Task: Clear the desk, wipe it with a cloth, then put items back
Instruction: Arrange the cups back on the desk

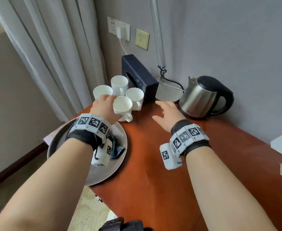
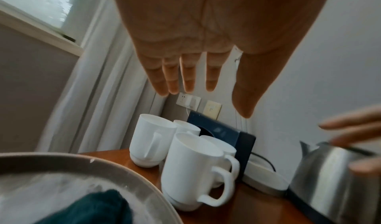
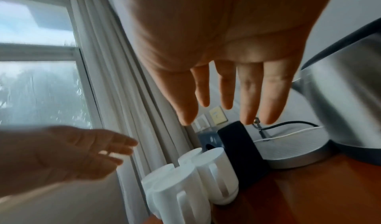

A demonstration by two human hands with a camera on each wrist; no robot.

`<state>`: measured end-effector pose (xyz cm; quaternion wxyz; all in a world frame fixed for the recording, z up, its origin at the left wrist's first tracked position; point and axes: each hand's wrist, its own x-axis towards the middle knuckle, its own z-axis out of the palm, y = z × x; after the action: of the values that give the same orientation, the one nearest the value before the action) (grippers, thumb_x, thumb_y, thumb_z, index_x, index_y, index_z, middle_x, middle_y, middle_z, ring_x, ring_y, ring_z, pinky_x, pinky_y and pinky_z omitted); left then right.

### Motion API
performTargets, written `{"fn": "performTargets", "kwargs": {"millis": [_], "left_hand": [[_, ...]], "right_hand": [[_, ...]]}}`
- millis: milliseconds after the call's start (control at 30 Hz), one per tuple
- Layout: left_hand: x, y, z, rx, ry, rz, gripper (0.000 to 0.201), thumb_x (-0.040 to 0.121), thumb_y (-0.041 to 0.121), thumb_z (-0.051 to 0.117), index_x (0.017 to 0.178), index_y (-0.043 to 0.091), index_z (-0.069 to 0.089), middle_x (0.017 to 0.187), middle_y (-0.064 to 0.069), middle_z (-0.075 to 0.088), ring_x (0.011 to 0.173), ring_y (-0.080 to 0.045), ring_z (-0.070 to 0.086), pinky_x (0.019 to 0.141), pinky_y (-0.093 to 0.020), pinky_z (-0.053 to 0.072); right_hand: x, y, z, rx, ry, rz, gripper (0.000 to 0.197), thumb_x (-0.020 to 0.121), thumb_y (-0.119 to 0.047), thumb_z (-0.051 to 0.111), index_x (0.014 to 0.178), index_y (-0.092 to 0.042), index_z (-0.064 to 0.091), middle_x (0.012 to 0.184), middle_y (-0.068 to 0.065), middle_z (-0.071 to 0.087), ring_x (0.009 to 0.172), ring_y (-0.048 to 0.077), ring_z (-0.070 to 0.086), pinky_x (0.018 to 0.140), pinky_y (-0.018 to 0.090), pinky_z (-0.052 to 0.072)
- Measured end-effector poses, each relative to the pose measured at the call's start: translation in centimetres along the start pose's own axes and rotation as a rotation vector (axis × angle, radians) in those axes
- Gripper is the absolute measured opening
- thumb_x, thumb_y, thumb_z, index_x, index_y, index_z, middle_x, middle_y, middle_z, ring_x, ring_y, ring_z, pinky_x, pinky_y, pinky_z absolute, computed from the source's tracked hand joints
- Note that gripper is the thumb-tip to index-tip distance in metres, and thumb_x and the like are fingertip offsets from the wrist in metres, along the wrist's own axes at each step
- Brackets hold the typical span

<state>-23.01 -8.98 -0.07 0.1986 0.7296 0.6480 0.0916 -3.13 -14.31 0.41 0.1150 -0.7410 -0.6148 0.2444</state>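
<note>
The left hand (image 1: pixel 103 104) is hovering with straight fingers over four white mugs (image 1: pixel 122 105), holding nothing. The right hand (image 1: pixel 166 112) is reaching, fingers spread and empty, between the mugs and the steel kettle (image 1: pixel 198 97) to its right. Under the left wrist, a round tray (image 1: pixel 117 162) is sitting on the red-brown surface (image 1: pixel 153 172).

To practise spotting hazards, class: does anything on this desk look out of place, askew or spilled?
The tray juts well past the desk's left edge, seemingly partly unsupported. The tissue box stands on its side, opening facing the mugs. Nothing looks spilled or broken.
</note>
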Motion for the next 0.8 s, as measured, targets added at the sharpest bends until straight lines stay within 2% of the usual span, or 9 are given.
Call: {"fn": "performTargets", "kwargs": {"millis": [133, 267, 333, 467, 567, 800], "left_hand": [[5.2, -0.9, 0.9, 0.208, -0.112, 0.122, 0.075, 0.080, 0.034, 0.068, 0.144, 0.023, 0.030, 0.149, -0.003, 0.032, 0.137, -0.028, 0.029, 0.107, -0.039, 0.032], [8.2, -1.4, 2.3, 0.347, -0.225, 0.224, 0.087, 0.077, 0.046, 0.068, 0.147, 0.023, 0.021, 0.149, -0.001, 0.030, 0.137, -0.025, 0.028, 0.109, -0.036, 0.029], [8.9, -1.6, 3.1, 0.363, -0.247, 0.249, 0.088, 0.077, 0.048, 0.067, 0.147, 0.024, 0.020, 0.148, -0.002, 0.030, 0.137, -0.026, 0.028, 0.111, -0.037, 0.025], [9.9, -1.2, 4.1, 0.382, -0.247, 0.253, 0.093, 0.077, 0.046, 0.069, 0.148, 0.027, 0.013, 0.147, -0.004, 0.028, 0.136, -0.025, 0.030, 0.113, -0.036, 0.022], [10.0, -0.8, 4.5, 0.373, -0.268, 0.231, 0.096, 0.077, 0.042, 0.072, 0.148, 0.023, 0.010, 0.145, -0.006, 0.028, 0.135, -0.026, 0.031, 0.111, -0.036, 0.027], [9.3, -0.5, 4.3, 0.352, -0.252, 0.246, 0.093, 0.071, 0.036, 0.076, 0.142, 0.018, 0.018, 0.137, -0.002, 0.033, 0.124, -0.021, 0.039, 0.090, -0.029, 0.041]], "right_hand": [[6.5, -2.6, 1.6, -0.088, -0.055, -0.007, 0.049, 0.093, -0.024, 0.052, 0.140, -0.021, 0.039, 0.143, 0.005, 0.037, 0.121, 0.023, 0.052, 0.103, 0.040, 0.043], [10.8, -2.7, 3.4, -0.066, -0.060, 0.112, 0.034, 0.091, -0.025, 0.052, 0.124, -0.016, 0.050, 0.124, 0.007, 0.059, 0.111, 0.025, 0.057, 0.097, 0.039, 0.047], [11.9, -2.4, 4.3, -0.007, -0.057, 0.175, 0.029, 0.090, -0.027, 0.055, 0.115, -0.014, 0.050, 0.115, 0.007, 0.063, 0.105, 0.026, 0.060, 0.093, 0.039, 0.048], [13.2, -2.1, 5.8, 0.058, -0.053, 0.201, 0.026, 0.087, -0.024, 0.059, 0.108, -0.014, 0.046, 0.098, 0.004, 0.059, 0.095, 0.026, 0.060, 0.088, 0.038, 0.049], [13.3, -2.0, 6.1, 0.068, -0.035, 0.192, 0.024, 0.088, -0.020, 0.058, 0.108, -0.015, 0.044, 0.094, 0.003, 0.052, 0.089, 0.025, 0.057, 0.085, 0.037, 0.048], [11.2, 0.0, 4.7, 0.043, -0.042, 0.214, 0.030, 0.088, -0.019, 0.059, 0.112, -0.011, 0.043, 0.095, 0.004, 0.053, 0.093, 0.028, 0.058, 0.086, 0.039, 0.048]]}}
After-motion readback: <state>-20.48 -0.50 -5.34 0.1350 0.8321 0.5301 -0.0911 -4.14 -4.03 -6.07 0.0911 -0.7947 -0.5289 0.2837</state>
